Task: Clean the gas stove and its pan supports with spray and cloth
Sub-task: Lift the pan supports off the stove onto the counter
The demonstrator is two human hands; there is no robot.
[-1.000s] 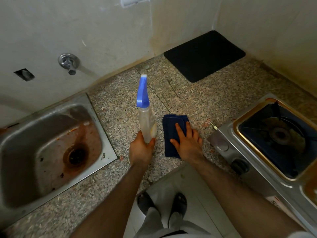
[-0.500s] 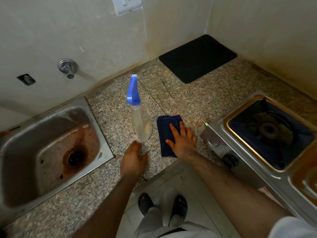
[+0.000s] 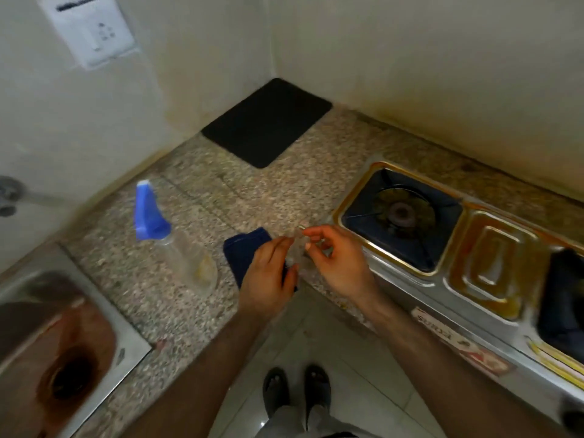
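Speckled granite counter (image 3: 284, 191) bears a folded blue cloth (image 3: 245, 251), steel stove (image 3: 442, 248).

Your way along the counter (image 3: 278, 197) toward the stove (image 3: 410, 248) lies open between cloth (image 3: 243, 251) and stove edge. The spray bottle (image 3: 177, 245) stands just left of the cloth, the sink (image 3: 132, 339) beyond it. The black mat (image 3: 267, 121) fills the back corner.

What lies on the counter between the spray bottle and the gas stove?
In the head view, the folded blue cloth lies between spray bottle and gas stove.
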